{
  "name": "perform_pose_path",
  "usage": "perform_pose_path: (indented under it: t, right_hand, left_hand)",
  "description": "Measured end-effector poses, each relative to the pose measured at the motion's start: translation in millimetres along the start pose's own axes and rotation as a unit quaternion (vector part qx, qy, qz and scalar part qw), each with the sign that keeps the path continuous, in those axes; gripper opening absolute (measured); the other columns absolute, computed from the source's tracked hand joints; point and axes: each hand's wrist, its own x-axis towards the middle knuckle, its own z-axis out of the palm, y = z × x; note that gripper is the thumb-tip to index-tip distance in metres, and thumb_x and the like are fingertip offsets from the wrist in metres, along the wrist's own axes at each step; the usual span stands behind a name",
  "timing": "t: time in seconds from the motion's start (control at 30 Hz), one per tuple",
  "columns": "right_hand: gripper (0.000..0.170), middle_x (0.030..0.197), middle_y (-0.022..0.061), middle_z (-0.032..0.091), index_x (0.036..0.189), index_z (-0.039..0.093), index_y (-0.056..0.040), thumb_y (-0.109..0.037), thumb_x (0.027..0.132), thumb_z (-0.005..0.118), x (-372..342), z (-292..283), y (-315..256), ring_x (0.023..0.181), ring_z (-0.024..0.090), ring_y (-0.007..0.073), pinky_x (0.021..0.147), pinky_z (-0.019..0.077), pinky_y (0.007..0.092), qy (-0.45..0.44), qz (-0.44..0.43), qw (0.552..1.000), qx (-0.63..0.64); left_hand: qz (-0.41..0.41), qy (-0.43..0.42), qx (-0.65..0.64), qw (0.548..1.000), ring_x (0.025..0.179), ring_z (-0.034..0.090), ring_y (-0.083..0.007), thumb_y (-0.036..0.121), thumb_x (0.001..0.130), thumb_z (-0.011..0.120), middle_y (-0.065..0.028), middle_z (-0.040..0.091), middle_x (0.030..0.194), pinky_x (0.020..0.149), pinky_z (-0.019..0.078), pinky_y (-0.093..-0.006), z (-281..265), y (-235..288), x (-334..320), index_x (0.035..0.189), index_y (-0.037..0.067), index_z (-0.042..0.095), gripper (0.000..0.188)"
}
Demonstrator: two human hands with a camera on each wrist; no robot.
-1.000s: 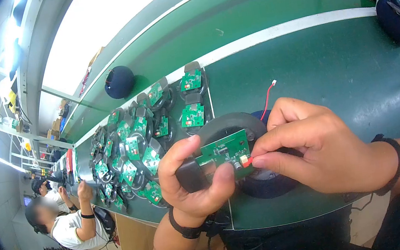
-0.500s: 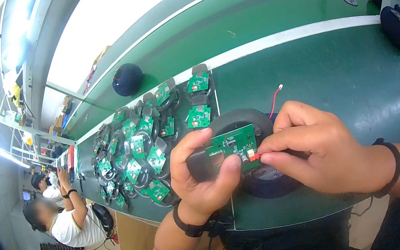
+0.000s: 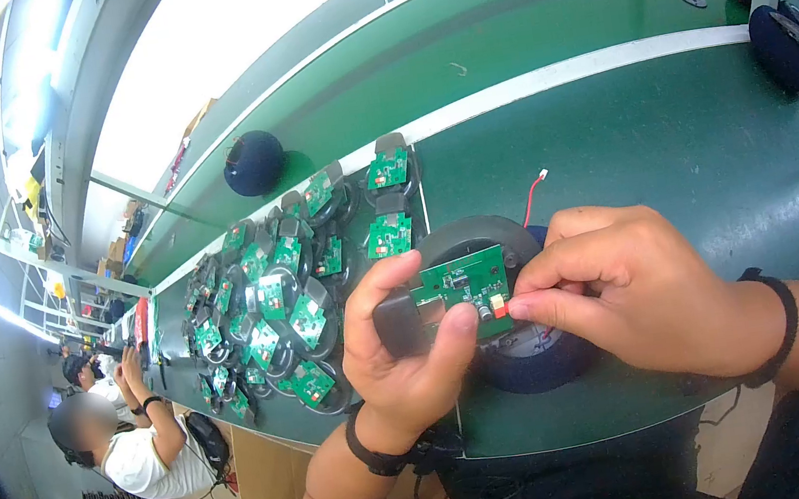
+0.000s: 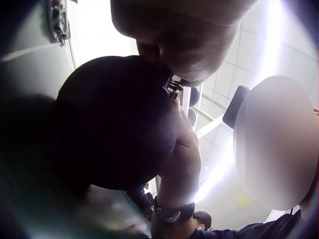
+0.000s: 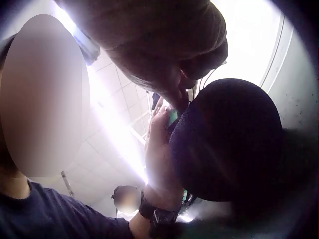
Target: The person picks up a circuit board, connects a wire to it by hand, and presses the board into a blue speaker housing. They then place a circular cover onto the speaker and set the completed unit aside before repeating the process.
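My left hand [image 3: 390,367] grips a green circuit board [image 3: 436,280] with a dark end block [image 3: 397,322], thumb in front and fingers behind. My right hand [image 3: 653,297] comes in from the right, thumb and index finger pinching a red wire plug [image 3: 501,311] at the connector on the board's edge. Behind the board stands a black ring [image 3: 468,232] atop a round navy fabric-covered housing [image 3: 532,373]. This housing [image 4: 114,124] looks dark and rounded in the left wrist view. Another red wire [image 3: 531,200] with a white plug sticks up behind my right hand.
Many similar green boards on black ring bases [image 3: 308,319] crowd the table to the left. A round navy housing [image 3: 254,163] sits on the raised ledge, another [image 3: 782,48] at the far right. A white divider strip [image 3: 578,72] runs along the back. Another person [image 3: 145,460] works further left.
Both hands stay at the board; its connector and the red plug shift slightly relative to my right fingertips. The head view has tilted a little. The person at left has raised their hands.
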Motion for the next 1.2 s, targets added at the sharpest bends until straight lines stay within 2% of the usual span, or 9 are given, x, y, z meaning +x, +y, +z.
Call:
perform_pose_path:
  t: [0.17,0.27,0.37,0.5,0.57,0.63,0.73,0.9,1.2]
  right_hand:
    - [0.008,0.075,0.0095,0.064,0.09,0.077,-0.0044,-0.011,0.085,0.078,0,2,3,0.066,0.06,0.0209,0.058,0.0454,0.0321,0.007,-0.014,1.0,-0.012]
    - [0.015,0.075,0.01,0.064,0.084,0.073,-0.0072,-0.022,0.085,0.076,2,4,8,0.071,0.063,0.0301,0.059,0.0479,0.0411,0.023,-0.021,0.999,-0.019]
    - [0.02,0.075,0.0111,0.065,0.083,0.073,-0.0062,-0.026,0.086,0.075,14,-17,5,0.069,0.063,0.0285,0.058,0.0473,0.0391,-0.039,0.004,0.999,0.006]
    - [0.03,0.071,0.0151,0.066,0.084,0.071,-0.001,-0.031,0.091,0.071,24,-51,-4,0.063,0.063,0.027,0.059,0.0469,0.0365,-0.232,0.163,0.956,-0.071]
    - [0.029,0.075,0.0171,0.066,0.09,0.072,0.0004,-0.029,0.092,0.069,25,-38,18,0.064,0.062,0.0274,0.06,0.0477,0.0366,-0.043,0.103,0.989,-0.1]
    - [0.029,0.089,0.015,0.072,0.102,0.072,0.0024,-0.026,0.098,0.065,27,-27,31,0.077,0.067,0.0228,0.073,0.0523,0.0339,-0.033,0.101,0.991,-0.083]
    - [0.028,0.114,0.0088,0.072,0.115,0.069,0.0046,-0.019,0.105,0.056,29,-10,47,0.107,0.065,0.0153,0.1,0.0485,0.0327,0.013,0.111,0.958,0.264]
    - [0.022,0.11,0.0125,0.072,0.114,0.069,0.0007,-0.017,0.102,0.062,25,-1,37,0.104,0.066,0.0154,0.096,0.0501,0.031,0.029,0.121,0.923,0.364]
    - [0.02,0.097,0.0081,0.071,0.112,0.066,0.0007,-0.015,0.104,0.059,19,-1,38,0.093,0.065,0.014,0.089,0.0512,0.0302,-0.028,0.089,0.906,0.413]
  left_hand:
    - [0.005,0.01,0.025,1.0,0.098,0.066,-0.0163,-0.006,0.084,0.074,-0.0155,0.061,0.121,0.082,0.0569,-0.0274,1,2,-1,0.134,-0.007,0.047,0.057]
    - [0.036,-0.003,0.048,0.998,0.098,0.066,-0.0165,-0.006,0.084,0.074,-0.0155,0.06,0.122,0.083,0.0573,-0.0279,3,3,2,0.134,-0.008,0.047,0.058]
    - [0.059,-0.01,0.1,0.993,0.099,0.066,-0.0174,-0.005,0.083,0.075,-0.0154,0.06,0.122,0.083,0.0573,-0.0284,3,-1,1,0.134,-0.008,0.046,0.059]
    - [0.085,0.051,0.035,0.994,0.101,0.064,-0.0161,-0.002,0.083,0.076,-0.0143,0.06,0.121,0.081,0.0558,-0.0274,2,-4,1,0.13,-0.007,0.051,0.054]
    - [0.027,0.061,0.065,0.996,0.099,0.064,-0.0148,0.001,0.083,0.075,-0.0128,0.06,0.12,0.08,0.0549,-0.0258,-2,-3,2,0.129,-0.006,0.053,0.051]
    - [0.02,0.076,0.044,0.996,0.097,0.064,-0.014,0.003,0.084,0.075,-0.0116,0.06,0.119,0.079,0.0542,-0.0244,-1,-6,0,0.128,-0.005,0.055,0.049]
    - [-0.015,0.082,0.022,0.996,0.098,0.064,-0.014,0.003,0.084,0.075,-0.0112,0.06,0.119,0.08,0.0539,-0.025,-2,-6,-1,0.127,-0.005,0.055,0.048]
    - [-0.069,0.087,-0.012,0.994,0.099,0.063,-0.014,0.003,0.085,0.075,-0.0106,0.061,0.117,0.084,0.053,-0.0267,0,-5,-2,0.126,-0.004,0.056,0.046]
    - [-0.019,0.077,-0.008,0.997,0.096,0.063,-0.0118,0.001,0.085,0.074,-0.0094,0.062,0.115,0.082,0.052,-0.0253,-3,-4,0,0.128,-0.004,0.055,0.047]
